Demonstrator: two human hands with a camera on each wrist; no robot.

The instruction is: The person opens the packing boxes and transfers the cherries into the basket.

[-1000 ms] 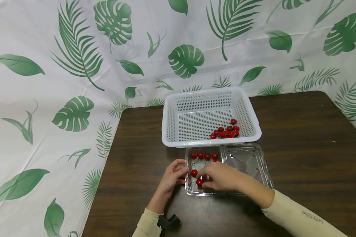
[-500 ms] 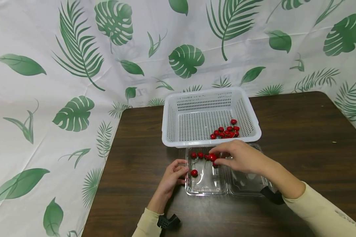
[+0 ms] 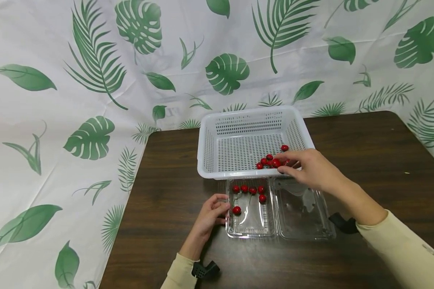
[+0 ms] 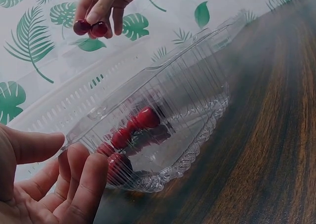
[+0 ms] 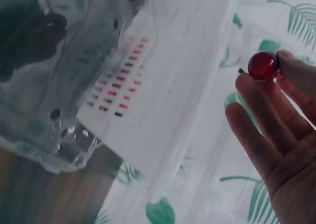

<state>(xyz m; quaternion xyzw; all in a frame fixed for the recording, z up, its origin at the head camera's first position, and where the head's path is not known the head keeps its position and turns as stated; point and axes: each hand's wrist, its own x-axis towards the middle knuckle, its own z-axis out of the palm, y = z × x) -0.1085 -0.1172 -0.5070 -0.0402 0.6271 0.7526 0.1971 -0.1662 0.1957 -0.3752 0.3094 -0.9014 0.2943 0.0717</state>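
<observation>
Where the view lies nearest the person, pale sleeves (image 3: pixel 181 275) reach in over the dark wood-grain desk (image 3: pixel 152 192), a black wrist camera (image 3: pixel 205 271) on each arm. The left hand (image 3: pixel 210 214) pinches the left side of the clear plastic tray (image 3: pixel 251 232) between thumb and fingers. The tray stands upright and open, its lid (image 3: pixel 304 226) spread flat beside it on the right. Tray contents, near to far: one cherry (image 3: pixel 236 210) by the left wall, one at the right, then four in a row along the far side; six red in all. The right hand (image 3: pixel 312 168) hangs over the near right part of the white basket (image 3: pixel 217 175), held fruit (image 5: pixel 263 66) pinched narrowly between thumb and fingertips. Count held: the left wrist view shows two at the fingertips, the right wrist view one; whether a second is hidden there, cannot tell. The basket stands just behind the tray. Loose cherries (image 3: pixel 263 161) cluster in its near right part, some covered by the hand, one lying farther back. Farthest: a white cloth (image 3: pixel 39 108) printed with green leaves hangs behind the desk.
</observation>
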